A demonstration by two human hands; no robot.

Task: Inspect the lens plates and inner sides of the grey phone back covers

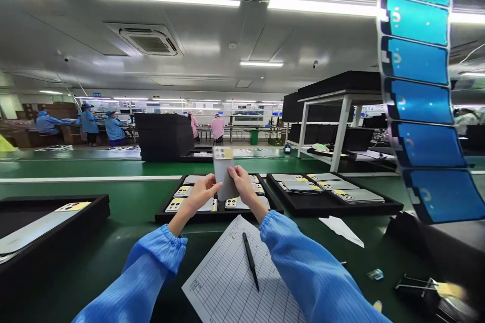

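Upright between my hands is a grey phone back panel (224, 175), with camera rings and a yellow strip at its top. My left hand (202, 193) is closed at its lower left edge, the thumb reaching to the panel. My right hand (244, 184) pinches the right edge with the thumb on the face. Right below them lies a black tray (223, 216) of similar panels, partly hidden by my hands. A printed grid sheet (220, 267) rests between my forearms, and a black pen (250, 261) lies across it.
Another black tray (356, 209) of stacked panels stands at right, and a third tray (102, 207) at left. A strip of blue films (424, 106) hangs at right. A torn white paper (342, 230) lies on the green table. Co-workers (89, 123) are far back.
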